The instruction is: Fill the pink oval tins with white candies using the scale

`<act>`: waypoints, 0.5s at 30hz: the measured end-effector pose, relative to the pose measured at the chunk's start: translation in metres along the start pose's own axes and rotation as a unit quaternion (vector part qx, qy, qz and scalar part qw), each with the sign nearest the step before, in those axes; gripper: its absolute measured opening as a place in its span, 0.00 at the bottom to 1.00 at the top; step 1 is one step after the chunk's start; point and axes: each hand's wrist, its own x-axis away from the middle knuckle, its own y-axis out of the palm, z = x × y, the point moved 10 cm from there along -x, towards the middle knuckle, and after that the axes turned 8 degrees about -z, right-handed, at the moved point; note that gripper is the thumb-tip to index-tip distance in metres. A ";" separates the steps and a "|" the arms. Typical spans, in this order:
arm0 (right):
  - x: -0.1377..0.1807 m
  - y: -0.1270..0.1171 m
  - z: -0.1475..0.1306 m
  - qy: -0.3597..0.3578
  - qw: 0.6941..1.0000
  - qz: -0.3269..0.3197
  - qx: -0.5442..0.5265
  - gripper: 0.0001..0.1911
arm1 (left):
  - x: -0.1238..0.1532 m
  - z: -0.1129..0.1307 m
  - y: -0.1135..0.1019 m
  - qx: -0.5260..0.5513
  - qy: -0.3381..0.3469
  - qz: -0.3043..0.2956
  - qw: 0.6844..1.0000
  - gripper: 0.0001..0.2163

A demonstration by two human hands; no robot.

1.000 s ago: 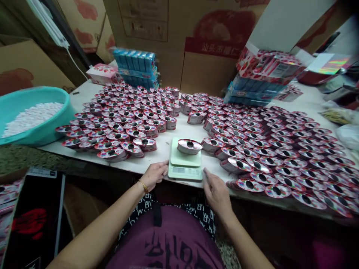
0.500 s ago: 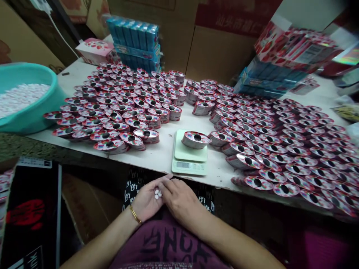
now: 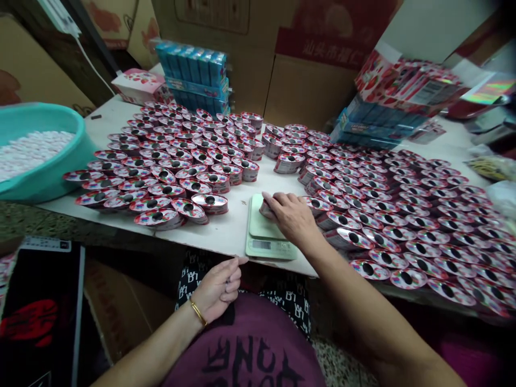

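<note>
My right hand (image 3: pixel 291 216) reaches over a pale green kitchen scale (image 3: pixel 264 244) at the table's front edge. Its fingers close over the small oval foil-topped container (image 3: pixel 264 209) standing on the scale's plate. My left hand (image 3: pixel 220 287), with a gold bracelet, hovers over my lap just below the table edge. Its fingers are curled inward round the small white tablets in its palm. Many like containers, red-patterned with a dark hole in the lid, cover the table in a left group (image 3: pixel 173 161) and a right group (image 3: pixel 403 215).
A teal basin (image 3: pixel 48 177) of white tablets (image 3: pixel 28 153) sits at the left. Blue box stacks (image 3: pixel 193 70), a pink box (image 3: pixel 139 86), red-and-white packs (image 3: pixel 403 86) and cardboard cartons (image 3: pixel 310 86) line the back. A black box (image 3: pixel 40 312) stands low at the left.
Both hands left the scale and met over my lap, white tablets showing in the left palm. The right hand then went back up onto the container on the scale; the left hand curled shut.
</note>
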 end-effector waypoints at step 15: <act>0.073 0.093 -0.012 0.304 0.530 0.108 -0.784 0.26 | -0.014 0.058 0.048 -0.227 0.119 0.029 0.966 0.18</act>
